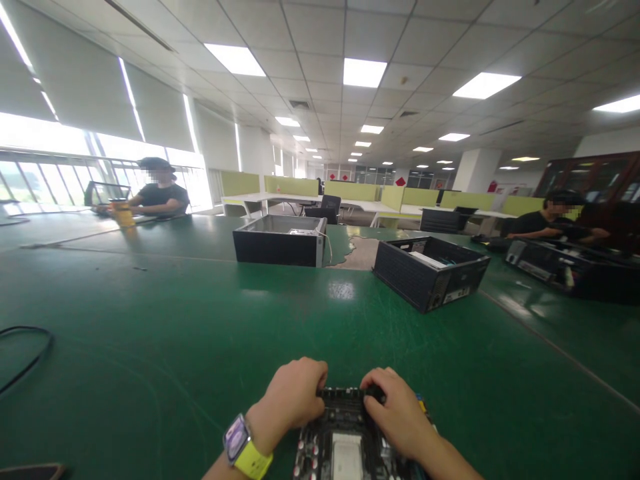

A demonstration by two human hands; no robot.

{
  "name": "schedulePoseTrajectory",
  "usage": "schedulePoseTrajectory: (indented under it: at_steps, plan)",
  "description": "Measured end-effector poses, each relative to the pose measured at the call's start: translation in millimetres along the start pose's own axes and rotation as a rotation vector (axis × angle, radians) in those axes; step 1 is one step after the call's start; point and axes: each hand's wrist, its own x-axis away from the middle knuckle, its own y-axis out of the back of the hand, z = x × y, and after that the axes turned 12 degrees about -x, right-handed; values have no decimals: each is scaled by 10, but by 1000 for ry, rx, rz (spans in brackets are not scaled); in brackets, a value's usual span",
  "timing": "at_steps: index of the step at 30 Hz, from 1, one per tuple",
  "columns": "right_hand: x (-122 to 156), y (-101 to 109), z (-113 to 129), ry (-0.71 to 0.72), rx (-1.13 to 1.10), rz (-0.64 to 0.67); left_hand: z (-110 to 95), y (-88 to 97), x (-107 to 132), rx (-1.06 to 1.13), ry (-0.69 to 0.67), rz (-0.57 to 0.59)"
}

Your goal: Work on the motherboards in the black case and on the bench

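A dark motherboard (325, 437) lies in front of me at the bottom of the view, its near part cut off by the frame. On it shows a pale, square processor socket area (347, 457), with round capacitors (307, 457) to the left. My left hand (299, 393) is closed at the left end of the board's far edge, finger and thumb curled around it. At the right end, my right hand (395, 407) grips the same edge with bent fingers. Between them runs a dark slotted strip (345, 395); whether a memory stick sits there I cannot tell.
Two open computer cases, one at centre (277, 247) and one at right (425, 277), stand on the green table (200, 313). Another case (570, 267) is by a person at far right. A second person sits far left near an amber container (121, 213). A black cable (30, 363) lies left.
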Motion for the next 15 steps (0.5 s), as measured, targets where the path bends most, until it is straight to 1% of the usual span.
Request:
schedulePoseTrajectory:
  at_steps: [15]
  plan:
    - [-14, -3, -15, 12, -1, -4, 3, -33, -11, -17, -8, -21]
